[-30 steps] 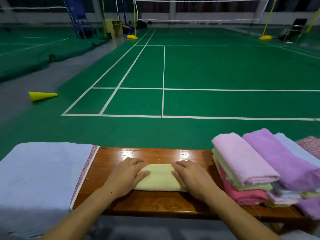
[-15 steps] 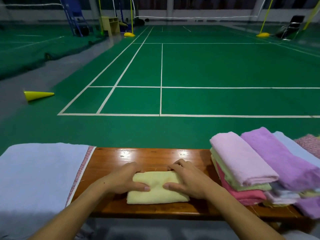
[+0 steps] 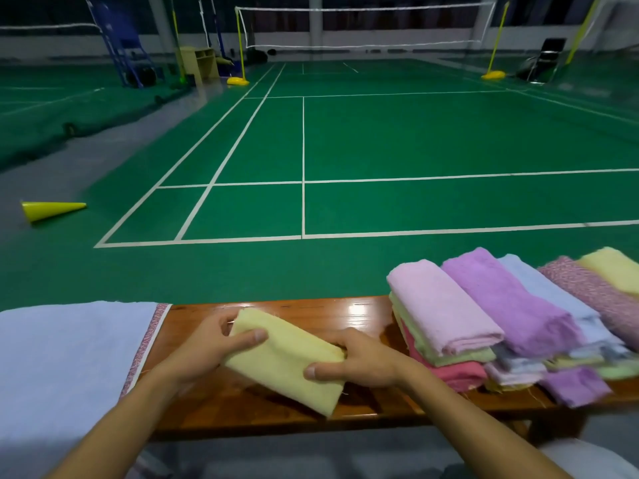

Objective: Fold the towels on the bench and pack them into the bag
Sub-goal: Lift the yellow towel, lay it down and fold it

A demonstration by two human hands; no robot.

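A folded pale yellow towel (image 3: pixel 287 361) is lifted a little above the wooden bench (image 3: pixel 332 311), tilted with its near corner low. My left hand (image 3: pixel 204 350) grips its left end, thumb on top. My right hand (image 3: pixel 359 363) grips its right end, thumb on top and fingers under. A pile of towels (image 3: pixel 511 323) in pink, purple, light blue, yellow and red lies on the bench's right part. A light blue cloth bag (image 3: pixel 69 357) with a patterned red edge lies flat on the bench's left part.
Beyond the bench spreads a green badminton court (image 3: pixel 380 140) with white lines and a net. A yellow cone (image 3: pixel 52 210) lies on the grey floor at the left. The bench's front edge is close to my body.
Both hands went from pressing the yellow towel flat on the bench to gripping its ends and lifting it, turned at an angle. The view has shifted slightly right.
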